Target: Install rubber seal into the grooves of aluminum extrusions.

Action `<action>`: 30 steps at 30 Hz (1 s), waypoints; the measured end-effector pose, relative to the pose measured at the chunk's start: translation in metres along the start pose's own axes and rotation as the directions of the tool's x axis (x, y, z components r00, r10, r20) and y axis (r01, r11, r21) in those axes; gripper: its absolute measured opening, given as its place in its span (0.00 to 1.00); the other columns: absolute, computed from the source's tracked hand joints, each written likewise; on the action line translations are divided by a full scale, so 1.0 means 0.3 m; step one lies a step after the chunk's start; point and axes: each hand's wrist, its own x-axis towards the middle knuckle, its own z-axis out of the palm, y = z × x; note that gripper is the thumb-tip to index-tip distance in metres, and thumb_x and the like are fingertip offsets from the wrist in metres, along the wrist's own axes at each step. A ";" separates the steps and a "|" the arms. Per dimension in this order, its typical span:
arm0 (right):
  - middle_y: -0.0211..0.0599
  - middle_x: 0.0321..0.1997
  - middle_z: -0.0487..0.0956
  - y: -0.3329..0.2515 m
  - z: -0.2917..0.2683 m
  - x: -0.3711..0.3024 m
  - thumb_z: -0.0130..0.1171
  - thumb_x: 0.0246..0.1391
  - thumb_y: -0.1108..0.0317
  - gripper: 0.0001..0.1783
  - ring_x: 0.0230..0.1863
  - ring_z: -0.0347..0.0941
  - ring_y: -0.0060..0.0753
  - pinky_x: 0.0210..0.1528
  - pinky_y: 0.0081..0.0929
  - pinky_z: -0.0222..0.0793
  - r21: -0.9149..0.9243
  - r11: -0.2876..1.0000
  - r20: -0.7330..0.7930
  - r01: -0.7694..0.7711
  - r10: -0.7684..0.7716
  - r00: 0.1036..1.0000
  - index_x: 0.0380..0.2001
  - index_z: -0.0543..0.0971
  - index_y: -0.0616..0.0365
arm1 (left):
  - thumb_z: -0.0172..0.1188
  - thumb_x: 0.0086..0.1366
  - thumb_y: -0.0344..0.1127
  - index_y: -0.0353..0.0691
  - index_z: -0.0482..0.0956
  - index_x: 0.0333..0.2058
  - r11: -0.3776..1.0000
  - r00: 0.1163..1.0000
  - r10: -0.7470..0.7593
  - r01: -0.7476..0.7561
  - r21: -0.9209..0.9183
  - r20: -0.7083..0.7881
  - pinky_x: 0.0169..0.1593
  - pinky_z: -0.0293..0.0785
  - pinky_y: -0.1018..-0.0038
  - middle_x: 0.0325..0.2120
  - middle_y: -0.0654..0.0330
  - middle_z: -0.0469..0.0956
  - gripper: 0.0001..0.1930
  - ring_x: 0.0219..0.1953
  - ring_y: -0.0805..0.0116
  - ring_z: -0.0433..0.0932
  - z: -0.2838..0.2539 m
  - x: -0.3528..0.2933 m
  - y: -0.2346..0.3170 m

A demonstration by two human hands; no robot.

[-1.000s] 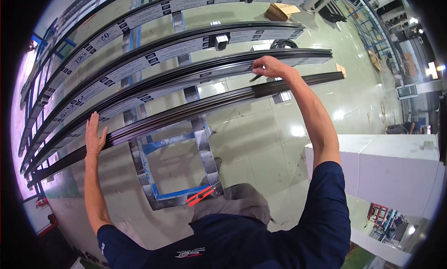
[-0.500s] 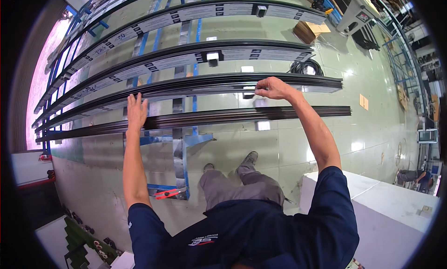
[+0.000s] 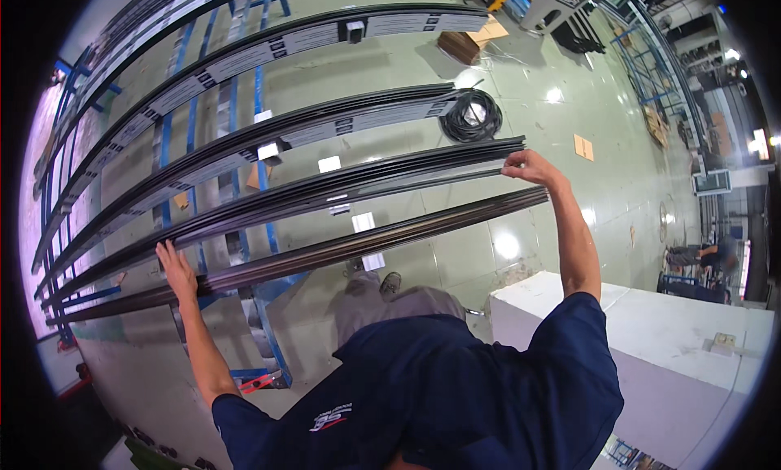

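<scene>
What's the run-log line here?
left hand: open, at dark profiles | right hand: at their right end | black coil: farther off

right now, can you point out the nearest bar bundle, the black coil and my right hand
Nearest bar bundle (image 3: 382, 236): head view, along its length, right of middle.
Black coil (image 3: 468, 131): head view, lower part of its ring.
Right hand (image 3: 534, 168): head view, back of the hand.

We cannot make out whether the right hand (image 3: 535, 169) holds anything, the left hand (image 3: 177, 273) hides part of the near bars (image 3: 439, 224), and the co-worker (image 3: 713, 253) at far right looks blurred.
</scene>
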 end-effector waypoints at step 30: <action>0.41 0.20 0.76 0.432 -0.243 0.241 0.61 0.50 0.59 0.17 0.26 0.69 0.34 0.33 0.39 0.65 -0.099 0.994 0.263 -0.054 0.078 0.962 0.27 0.79 0.67 | 0.61 0.54 0.31 0.30 0.64 0.62 0.979 0.984 0.160 -0.148 -0.143 0.078 0.73 0.41 0.50 0.66 0.40 0.58 0.35 0.70 0.40 0.52 -0.006 0.031 1.487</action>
